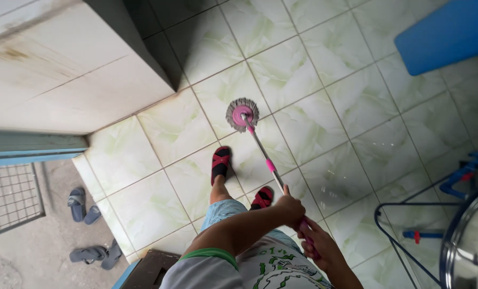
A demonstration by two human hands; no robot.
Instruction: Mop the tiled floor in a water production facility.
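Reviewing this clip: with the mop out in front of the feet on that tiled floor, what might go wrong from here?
1. The glossy floor tiles may be wet near the mop head; the forward sandal stands close beside it, so a slip seems possible.
2. The left hand and right hand both grip the mop handle near its top, so the head could skid sideways.
3. The metal rack at the right could catch a backswing.

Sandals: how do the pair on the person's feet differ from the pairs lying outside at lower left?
The worn sandals are red and black; the loose sandals are grey-blue. The worn sandals stand on the pale tiled floor near the mop head; the loose sandals lie scattered on bare grey ground beyond the step. All are open slip-ons.
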